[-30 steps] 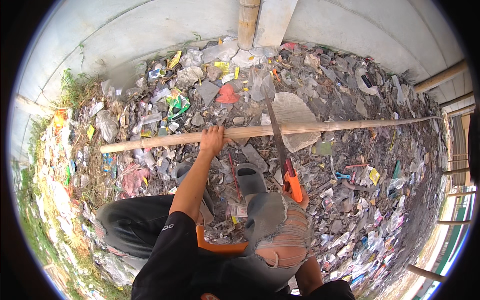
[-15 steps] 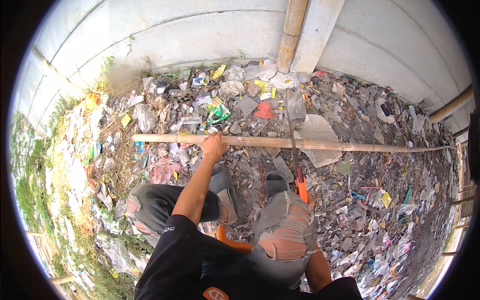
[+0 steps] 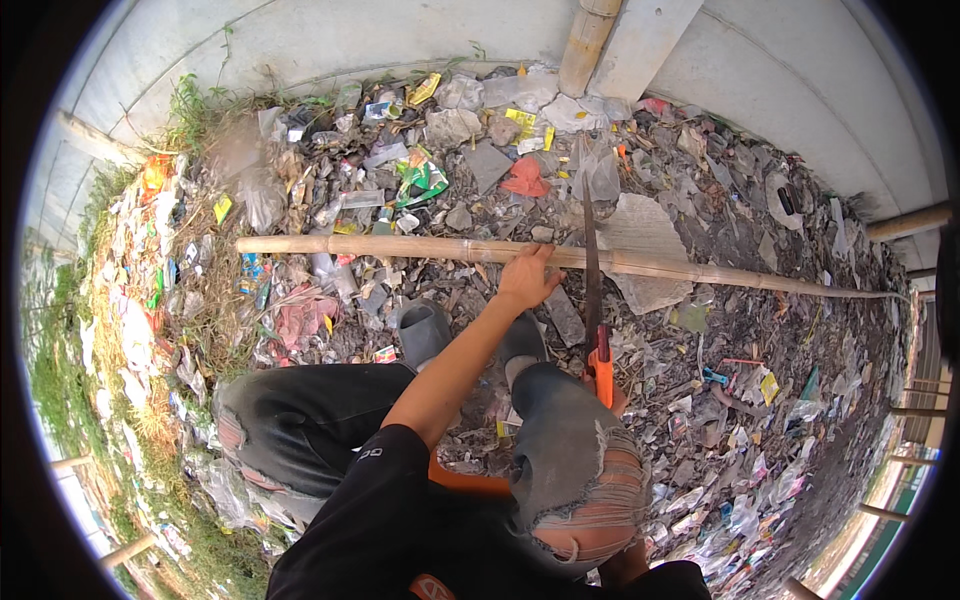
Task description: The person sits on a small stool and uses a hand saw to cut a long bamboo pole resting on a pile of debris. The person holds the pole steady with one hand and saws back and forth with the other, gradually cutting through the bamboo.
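One long bamboo pole (image 3: 400, 247) lies across the littered ground (image 3: 760, 400) in front of you, running from the left side to the far right, and your left hand (image 3: 527, 280) rests on it about midway, fingers (image 3: 540, 256) laid over the top of the cane and pressing it down. One saw (image 3: 593, 290) stands across the pole just to the right of that hand, its dark blade (image 3: 589, 250) crossing the bamboo and its orange handle (image 3: 601, 367) pointing back toward you. Your right hand (image 3: 612, 395) is at that handle, mostly hidden behind your knee, so you cannot tell how its fingers sit. Two grey slippers (image 3: 425, 333) show on your feet just below the pole, and your two knees in torn jeans (image 3: 580, 470) fill the lower middle. A second, upright bamboo post (image 3: 586, 45) leans against the concrete wall (image 3: 330, 35) at the top, beside one pale concrete slab (image 3: 645, 40)
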The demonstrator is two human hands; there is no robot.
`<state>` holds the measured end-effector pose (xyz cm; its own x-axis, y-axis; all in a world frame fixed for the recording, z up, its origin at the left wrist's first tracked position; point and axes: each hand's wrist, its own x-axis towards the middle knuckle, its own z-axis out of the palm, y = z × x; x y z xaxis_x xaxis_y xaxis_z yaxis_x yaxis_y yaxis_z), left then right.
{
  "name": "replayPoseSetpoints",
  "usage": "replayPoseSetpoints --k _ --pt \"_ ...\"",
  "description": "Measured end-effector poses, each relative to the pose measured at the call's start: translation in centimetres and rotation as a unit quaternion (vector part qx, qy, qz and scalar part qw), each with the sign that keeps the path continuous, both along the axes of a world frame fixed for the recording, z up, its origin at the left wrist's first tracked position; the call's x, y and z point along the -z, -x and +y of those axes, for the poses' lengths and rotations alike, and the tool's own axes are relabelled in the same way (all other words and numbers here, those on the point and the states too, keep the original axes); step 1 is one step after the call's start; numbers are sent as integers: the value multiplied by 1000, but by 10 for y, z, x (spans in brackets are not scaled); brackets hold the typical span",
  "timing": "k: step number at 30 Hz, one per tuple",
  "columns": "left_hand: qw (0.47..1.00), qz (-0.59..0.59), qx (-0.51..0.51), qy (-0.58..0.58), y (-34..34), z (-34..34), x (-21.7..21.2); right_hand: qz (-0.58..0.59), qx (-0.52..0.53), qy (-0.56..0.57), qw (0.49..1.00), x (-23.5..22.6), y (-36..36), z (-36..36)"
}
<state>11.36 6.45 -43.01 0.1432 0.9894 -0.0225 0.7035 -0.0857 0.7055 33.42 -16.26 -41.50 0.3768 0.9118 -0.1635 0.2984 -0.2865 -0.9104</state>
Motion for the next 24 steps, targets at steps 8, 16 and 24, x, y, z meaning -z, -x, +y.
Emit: replayPoseSetpoints --k 8,16,24 --pt "974 191 118 8 -42 46 40 -15 -30 -25 999 -24 9 26" --pt "969 168 163 79 -7 72 35 4 -22 19 1000 -23 16 40" --pt "986 161 31 -8 -26 75 55 17 -48 26 998 -15 28 41"
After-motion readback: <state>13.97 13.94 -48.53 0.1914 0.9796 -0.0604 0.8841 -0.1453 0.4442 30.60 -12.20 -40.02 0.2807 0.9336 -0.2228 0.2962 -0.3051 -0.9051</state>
